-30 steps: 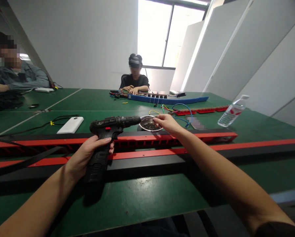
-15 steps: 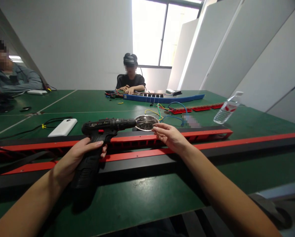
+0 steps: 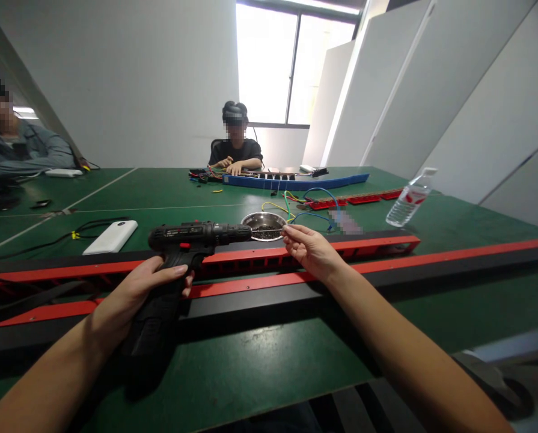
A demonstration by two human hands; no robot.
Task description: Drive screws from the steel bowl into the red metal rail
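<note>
Black plastic fills the left hand (image 3: 137, 288): it is wrapped around the handle of a black cordless drill (image 3: 183, 252), whose barrel lies level and points rightward, towards the other hand, so the bit sits ready to take a screw. The right hand (image 3: 311, 249) hovers just off the drill's nose with thumb and fingertips pinched together, as if on something small; whether a screw is in that pinch I cannot tell.

Just beyond the right hand's fingertips sits a round shiny metal bowl (image 3: 264, 225) of dark little screws, close enough to dip into without stretching. Under both hands a long red-and-black metal rail (image 3: 363, 252) runs crosswise over the green table (image 3: 259, 361). A white flat power bank (image 3: 110, 236) lies beyond the left hand, and a clear plastic water bottle (image 3: 408, 204) leans well to the right of the right hand. Coloured wires (image 3: 311, 201) loop beyond the bowl. Another person (image 3: 235, 147) sits working at the far end, hands on a blue strip (image 3: 296, 180).
</note>
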